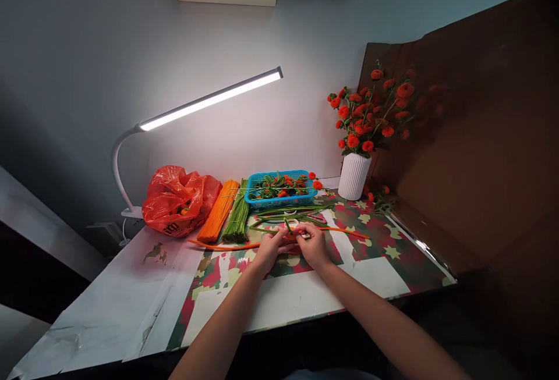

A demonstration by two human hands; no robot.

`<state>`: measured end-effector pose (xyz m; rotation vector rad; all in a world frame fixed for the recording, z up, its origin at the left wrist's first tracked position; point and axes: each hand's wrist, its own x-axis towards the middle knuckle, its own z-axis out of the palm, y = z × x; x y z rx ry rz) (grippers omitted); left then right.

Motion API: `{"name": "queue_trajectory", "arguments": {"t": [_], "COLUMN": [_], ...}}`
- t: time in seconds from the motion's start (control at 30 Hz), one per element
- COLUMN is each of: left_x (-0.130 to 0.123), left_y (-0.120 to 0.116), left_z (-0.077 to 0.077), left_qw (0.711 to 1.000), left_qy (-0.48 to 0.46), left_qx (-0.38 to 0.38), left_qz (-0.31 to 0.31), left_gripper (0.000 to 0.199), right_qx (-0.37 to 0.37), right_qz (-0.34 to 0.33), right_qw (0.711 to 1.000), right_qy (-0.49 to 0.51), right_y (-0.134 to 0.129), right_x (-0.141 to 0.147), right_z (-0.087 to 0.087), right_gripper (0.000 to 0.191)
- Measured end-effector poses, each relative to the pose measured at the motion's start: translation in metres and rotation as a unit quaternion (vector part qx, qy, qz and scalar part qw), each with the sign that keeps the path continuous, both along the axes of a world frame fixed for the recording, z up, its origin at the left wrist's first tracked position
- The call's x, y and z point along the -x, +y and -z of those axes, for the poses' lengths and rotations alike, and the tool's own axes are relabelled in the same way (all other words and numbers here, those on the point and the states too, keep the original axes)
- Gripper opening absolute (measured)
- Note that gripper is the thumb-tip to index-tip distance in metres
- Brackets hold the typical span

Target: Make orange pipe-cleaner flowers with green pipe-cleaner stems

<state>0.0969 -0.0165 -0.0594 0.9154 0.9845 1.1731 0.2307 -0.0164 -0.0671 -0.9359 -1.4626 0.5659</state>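
My left hand (pixel 271 247) and my right hand (pixel 312 244) meet over the front middle of the table, fingers pinched close together. A long orange pipe cleaner (pixel 236 247) passes through both hands, one end sticking out to the left and the other to the right. Between my fingertips a short piece of green pipe cleaner (pixel 288 226) points up; its lower part is hidden by the fingers. Just behind the hands lie loose green pipe cleaners (pixel 301 212) and what seems to be scissors with pale handles, partly covered.
Orange pipe cleaners (pixel 219 211) and green pipe cleaners (pixel 237 217) lie in bundles beside a red plastic bag (pixel 174 199). A blue basket (pixel 279 201) holds finished flowers. At right stands a white vase (pixel 354 177) of orange-red flowers near a brown board (pixel 471 135). A lamp (pixel 209 99) reaches overhead.
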Motion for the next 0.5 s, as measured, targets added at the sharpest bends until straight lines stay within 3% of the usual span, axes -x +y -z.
{"name": "queue_trajectory", "arguments": {"t": [0.2,0.3,0.5], "left_x": [-0.002,-0.003,-0.005], "left_y": [0.0,0.0,-0.005], "left_z": [0.003,0.004,-0.001], "left_qw": [0.996,0.989,0.923], "left_qy": [0.017,0.076,0.249], "left_qx": [-0.083,-0.124,-0.269], "left_qz": [-0.008,-0.035,-0.12], "left_gripper": [0.04,0.039,0.023], "right_qx": [0.049,0.086,0.183], "right_qz": [-0.009,-0.028,-0.079], "right_qw": [0.997,0.989,0.95], "right_qy": [0.055,0.113,0.24], "right_y": [0.008,0.012,0.009], "right_x": [0.002,0.004,0.006], "right_z": [0.01,0.013,0.002], "right_gripper": [0.008,0.012,0.03]}}
